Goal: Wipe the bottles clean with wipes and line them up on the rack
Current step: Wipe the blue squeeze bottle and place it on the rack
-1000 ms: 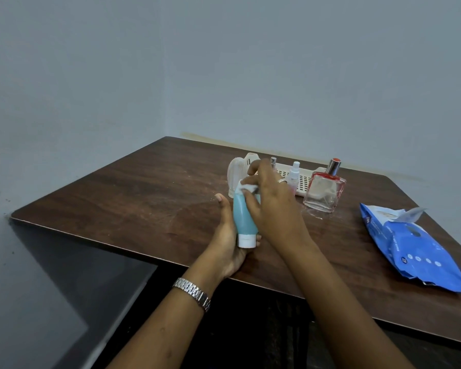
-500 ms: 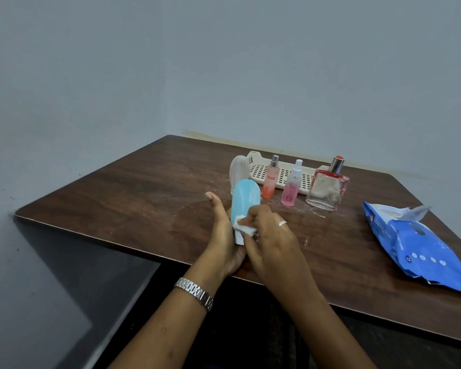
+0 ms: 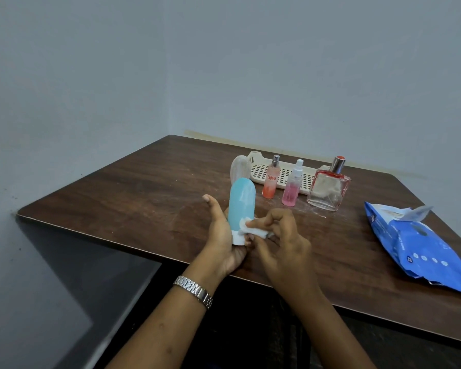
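A: Fingers?
B: Right hand (image 3: 282,243) pinches a folded white wipe (image 3: 253,230) between thumb and fingertips, pressed on the lower body of the blue tube bottle (image 3: 241,206). Left hand (image 3: 224,235) wraps that bottle from behind, white cap down in the palm, thumb up. Metal-link watch (image 3: 194,290) on the left wrist.
A: Readable text?
B: "ENGAGE" on the orange spray bottle (image 3: 270,179). Print on the blue wipes pack (image 3: 421,249) is too small to read.
A: Counts?
B: Five bottles: blue one in hand, four on the wooden table (image 3: 133,198). Those are a white tube bottle (image 3: 238,169), the orange spray, a pink spray bottle (image 3: 292,185) and a square glass perfume bottle (image 3: 328,187), standing in front of one cream perforated rack (image 3: 258,173). One pack, flap open, at right.
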